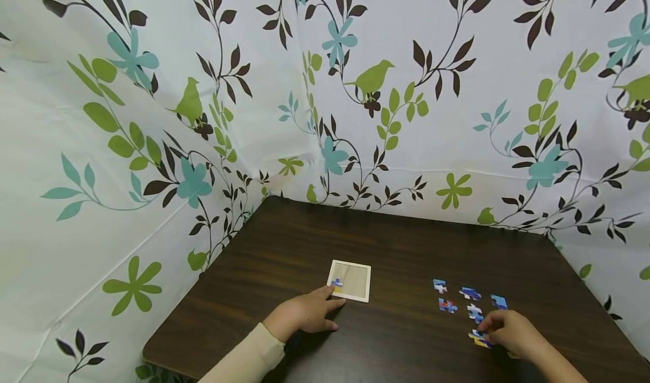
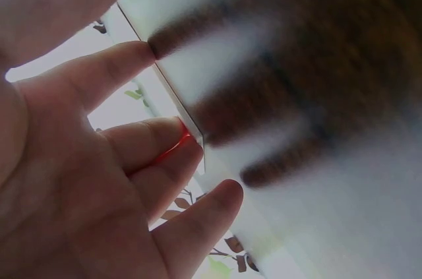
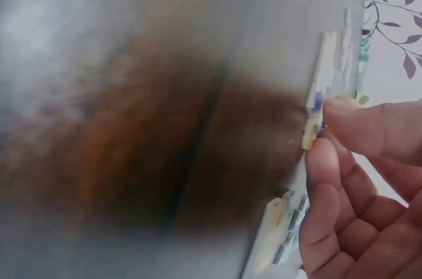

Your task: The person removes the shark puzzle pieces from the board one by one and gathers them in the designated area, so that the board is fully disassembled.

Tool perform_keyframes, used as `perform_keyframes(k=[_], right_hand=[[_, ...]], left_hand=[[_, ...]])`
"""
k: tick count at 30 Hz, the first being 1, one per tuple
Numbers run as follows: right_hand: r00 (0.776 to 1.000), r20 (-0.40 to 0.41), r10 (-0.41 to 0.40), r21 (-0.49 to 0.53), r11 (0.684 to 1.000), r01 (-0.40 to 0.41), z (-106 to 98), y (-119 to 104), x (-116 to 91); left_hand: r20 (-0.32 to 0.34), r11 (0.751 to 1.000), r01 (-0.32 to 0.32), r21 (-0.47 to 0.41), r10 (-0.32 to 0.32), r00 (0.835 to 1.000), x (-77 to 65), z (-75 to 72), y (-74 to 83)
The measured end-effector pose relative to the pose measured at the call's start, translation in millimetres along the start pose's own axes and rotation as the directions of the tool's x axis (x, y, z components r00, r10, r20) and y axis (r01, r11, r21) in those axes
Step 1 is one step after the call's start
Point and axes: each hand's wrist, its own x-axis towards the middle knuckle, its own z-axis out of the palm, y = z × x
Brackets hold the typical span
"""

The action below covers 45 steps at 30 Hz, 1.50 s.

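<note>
A square wooden puzzle tray point(image 1: 355, 278) lies on the table with one blue-and-yellow puzzle piece point(image 1: 337, 283) in its near left corner. My left hand point(image 1: 306, 313) rests at that corner, fingers extended, a fingertip touching the piece or the rim beside it. Over on the right, my right hand point(image 1: 515, 333) pinches a blue, white and yellow puzzle piece point(image 1: 479, 338) between thumb and fingers. The right wrist view shows this puzzle piece point(image 3: 310, 135) edge-on at the fingertips, low over the table. Another puzzle piece point(image 1: 513, 355) is mostly hidden under the right hand.
Several loose pieces lie beyond the right hand, among them a red-and-blue piece point(image 1: 448, 306), a blue piece point(image 1: 470, 293) and a white-and-blue piece point(image 1: 475, 313). The dark wooden table point(image 1: 396, 236) meets a patterned curtain point(image 1: 406, 146) behind and at the left.
</note>
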Motion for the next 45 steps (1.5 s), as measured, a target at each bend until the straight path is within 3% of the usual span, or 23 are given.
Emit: perform_keyframes(k=[8,17,26,34,40,45], right_hand=[[1.0,0.005,0.013,0.03,0.999,-0.013,-8.3,-10.5,10.4],[0.996,-0.064,-0.065,0.1,0.992,0.072,-1.5,-52.6,39.4],[0.99,-0.059,-0.124,0.195,0.972,0.133,24.8,-108.9,82.6],[0.974,-0.041,-0.222,0.261,0.939,0.225,69.0,-166.6,116.9],[0.961,0.018,-0.275,0.254,0.931,0.262,103.2,-212.1,125.0],[0.953,0.037,-0.301,0.226,0.931,0.286,122.2,-234.9,127.7]], left_hand=[[0.0,1.0,0.007,0.002,-0.007,1.0,-0.4,2.1,-3.2],[0.001,1.0,0.021,-0.009,-0.021,1.0,-3.4,1.3,-4.5],[0.001,1.0,0.029,0.01,-0.029,1.0,-0.8,2.6,-5.8],[0.004,0.999,0.025,0.038,-0.026,1.0,3.4,3.3,-4.3],[0.009,0.999,0.011,0.039,-0.012,1.0,3.4,4.0,-6.5],[0.011,1.0,0.008,0.021,-0.008,1.0,1.1,2.2,-8.2]])
